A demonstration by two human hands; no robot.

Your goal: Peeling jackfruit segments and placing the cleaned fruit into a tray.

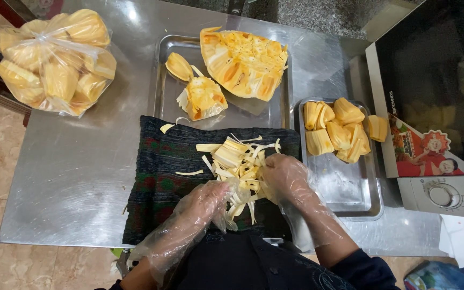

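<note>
**Gloved hands in a heap of jackfruit strips**

A heap of pale yellow jackfruit strips lies on a dark woven cloth spread over the front of the steel surface. Both hands wear loose clear plastic gloves and are in the heap. The left hand comes in from the lower left, its fingers curled together into the near edge of the strips; whether they actually pinch any cannot be told through the crumpled glove. The right hand rests on the right side of the heap, knuckles up, fingers bent down into the strips and hidden there, so their grip cannot be told either. A few single strips lie loose on the cloth to the left of the heap.

Just behind the cloth stands a large steel tray with a big cut piece of jackfruit, flesh side up, and a smaller torn piece beside it. To the right of the heap, touching the cloth's edge, a smaller steel tray holds a cluster of cleaned yellow fruit pods at its far end. A microwave oven stands at the right edge. At the far left corner of the surface sits a clear plastic bag full of yellow pods.
</note>
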